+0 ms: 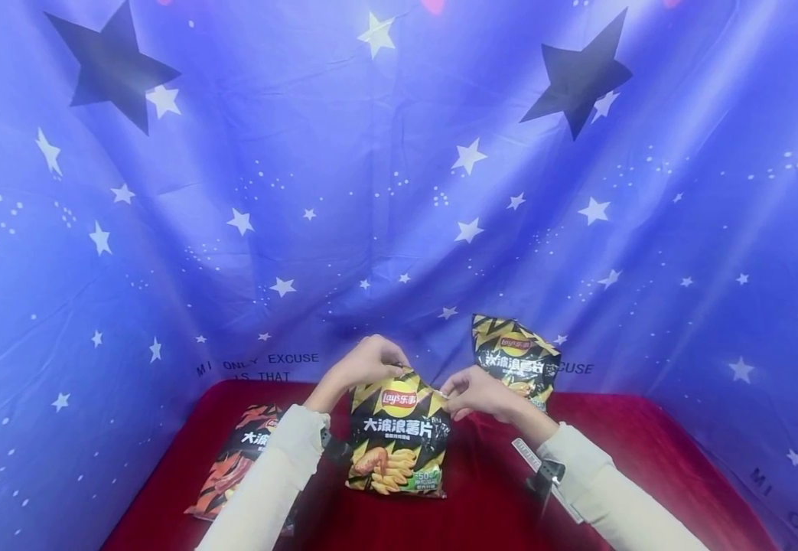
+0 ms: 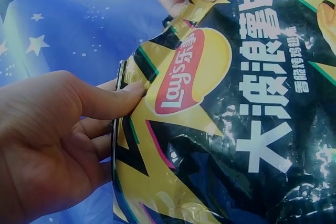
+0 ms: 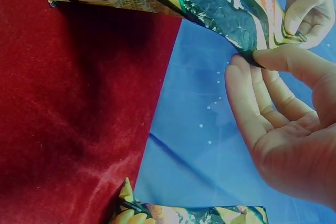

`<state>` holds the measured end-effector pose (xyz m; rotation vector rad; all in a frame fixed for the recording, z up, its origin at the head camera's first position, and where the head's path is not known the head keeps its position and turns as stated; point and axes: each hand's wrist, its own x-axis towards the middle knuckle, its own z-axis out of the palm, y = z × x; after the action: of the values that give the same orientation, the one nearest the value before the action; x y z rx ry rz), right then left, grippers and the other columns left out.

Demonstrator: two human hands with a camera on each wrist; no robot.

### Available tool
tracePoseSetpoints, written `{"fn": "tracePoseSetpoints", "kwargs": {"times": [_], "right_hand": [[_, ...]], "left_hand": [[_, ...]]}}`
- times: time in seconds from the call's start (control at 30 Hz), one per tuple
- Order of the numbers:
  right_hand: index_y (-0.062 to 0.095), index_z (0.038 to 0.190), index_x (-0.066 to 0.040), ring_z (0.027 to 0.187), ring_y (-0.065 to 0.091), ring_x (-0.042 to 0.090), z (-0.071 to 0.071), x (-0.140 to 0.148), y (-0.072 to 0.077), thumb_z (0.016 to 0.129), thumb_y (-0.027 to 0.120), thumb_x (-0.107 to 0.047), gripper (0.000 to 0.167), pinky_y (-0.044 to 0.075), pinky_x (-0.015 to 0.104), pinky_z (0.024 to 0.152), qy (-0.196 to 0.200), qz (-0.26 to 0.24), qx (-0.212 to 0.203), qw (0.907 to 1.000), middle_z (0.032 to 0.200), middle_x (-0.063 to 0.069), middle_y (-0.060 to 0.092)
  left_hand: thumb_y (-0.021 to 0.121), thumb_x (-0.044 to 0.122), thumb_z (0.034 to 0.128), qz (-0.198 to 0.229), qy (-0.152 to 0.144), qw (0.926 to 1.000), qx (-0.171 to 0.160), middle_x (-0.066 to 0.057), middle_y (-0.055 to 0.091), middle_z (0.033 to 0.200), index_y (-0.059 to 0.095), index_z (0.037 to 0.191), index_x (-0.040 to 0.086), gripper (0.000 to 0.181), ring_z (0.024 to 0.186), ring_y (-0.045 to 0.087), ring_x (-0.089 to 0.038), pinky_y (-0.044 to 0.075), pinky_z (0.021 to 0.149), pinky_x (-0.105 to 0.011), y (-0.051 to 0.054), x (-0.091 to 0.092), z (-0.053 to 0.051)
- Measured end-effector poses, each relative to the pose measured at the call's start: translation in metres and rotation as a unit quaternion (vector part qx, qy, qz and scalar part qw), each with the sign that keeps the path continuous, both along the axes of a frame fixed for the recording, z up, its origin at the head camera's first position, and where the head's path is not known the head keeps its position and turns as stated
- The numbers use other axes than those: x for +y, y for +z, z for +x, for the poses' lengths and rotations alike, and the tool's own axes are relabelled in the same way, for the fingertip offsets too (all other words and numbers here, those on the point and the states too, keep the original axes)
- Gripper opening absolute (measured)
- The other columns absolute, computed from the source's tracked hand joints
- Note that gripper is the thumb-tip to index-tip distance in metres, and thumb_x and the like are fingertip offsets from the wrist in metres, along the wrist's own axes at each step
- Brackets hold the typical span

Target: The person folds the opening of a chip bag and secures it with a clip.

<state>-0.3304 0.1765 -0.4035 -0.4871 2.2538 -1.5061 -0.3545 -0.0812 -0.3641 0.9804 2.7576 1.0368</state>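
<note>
A black and yellow chip bag (image 1: 399, 436) stands upright in the middle of the red cloth, held by its top. The left hand (image 1: 369, 366) pinches the top edge near its middle; in the left wrist view that hand (image 2: 58, 140) has its thumb on the front of the bag (image 2: 210, 129) and its fingers behind. At the bag's upper right corner, the right hand (image 1: 481, 394) pinches the edge between thumb and fingers. The right wrist view shows this hand (image 3: 294, 114) on the corner of the bag (image 3: 210, 3), its other fingers loosely bent.
A second black and yellow bag (image 1: 516, 360) stands behind the right hand, at the back. A red and black bag (image 1: 233, 467) lies at the left, partly behind the left sleeve. Red cloth (image 1: 495, 513) covers the table; a blue starry curtain (image 1: 371, 191) hangs behind.
</note>
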Motion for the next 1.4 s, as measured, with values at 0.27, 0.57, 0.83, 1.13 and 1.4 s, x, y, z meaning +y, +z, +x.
{"fn": "tracePoseSetpoints", "kwargs": {"times": [0.27,0.57,0.83,1.13,1.4], "right_hand": [[0.065,0.105,0.015,0.075,0.070,0.015,0.001,0.003,-0.004,0.083,0.069,0.007,0.024,0.064,0.034,0.077,0.009,-0.034,-0.014,0.9993,0.086,0.006,0.072],[0.065,0.110,0.014,0.081,0.072,0.016,0.002,0.005,-0.015,0.086,0.073,0.002,0.028,0.063,0.034,0.080,0.002,-0.075,-0.028,0.9968,0.090,0.007,0.074],[0.066,0.107,0.008,0.082,0.072,0.016,0.005,0.005,-0.024,0.085,0.072,0.005,0.023,0.063,0.034,0.081,-0.014,-0.112,-0.024,0.9934,0.090,0.004,0.074],[0.065,0.109,0.004,0.086,0.070,0.014,0.006,0.006,-0.029,0.086,0.069,0.005,0.023,0.062,0.034,0.085,0.002,-0.134,-0.014,0.9908,0.093,0.002,0.073],[0.064,0.109,0.000,0.090,0.069,0.013,0.004,0.007,-0.035,0.086,0.065,0.008,0.024,0.061,0.028,0.084,0.014,-0.154,-0.014,0.9879,0.096,0.001,0.071]], "left_hand": [[0.074,0.004,0.0889,0.004,-0.011,0.9999,-0.004,-0.006,0.079,0.094,0.079,0.100,0.007,0.013,0.088,0.070,-0.015,0.057,0.086,-0.031,0.003,-0.005,-0.001],[0.072,0.001,0.0887,0.010,-0.040,0.9989,-0.023,-0.008,0.079,0.100,0.078,0.104,0.007,0.017,0.093,0.072,-0.018,0.058,0.088,-0.031,0.004,-0.011,-0.005],[0.070,0.000,0.0902,0.010,-0.039,0.9979,-0.051,-0.006,0.078,0.105,0.078,0.107,0.010,0.021,0.099,0.072,-0.020,0.058,0.089,-0.032,0.003,-0.015,-0.008],[0.071,0.000,0.0896,0.023,-0.044,0.9965,-0.067,-0.007,0.078,0.107,0.078,0.107,0.009,0.021,0.099,0.072,-0.019,0.058,0.091,-0.034,0.005,-0.021,-0.007],[0.073,0.002,0.0889,0.035,-0.047,0.9954,-0.075,-0.008,0.078,0.106,0.079,0.105,0.009,0.019,0.094,0.072,-0.016,0.058,0.087,-0.032,0.004,-0.023,-0.008]]}}
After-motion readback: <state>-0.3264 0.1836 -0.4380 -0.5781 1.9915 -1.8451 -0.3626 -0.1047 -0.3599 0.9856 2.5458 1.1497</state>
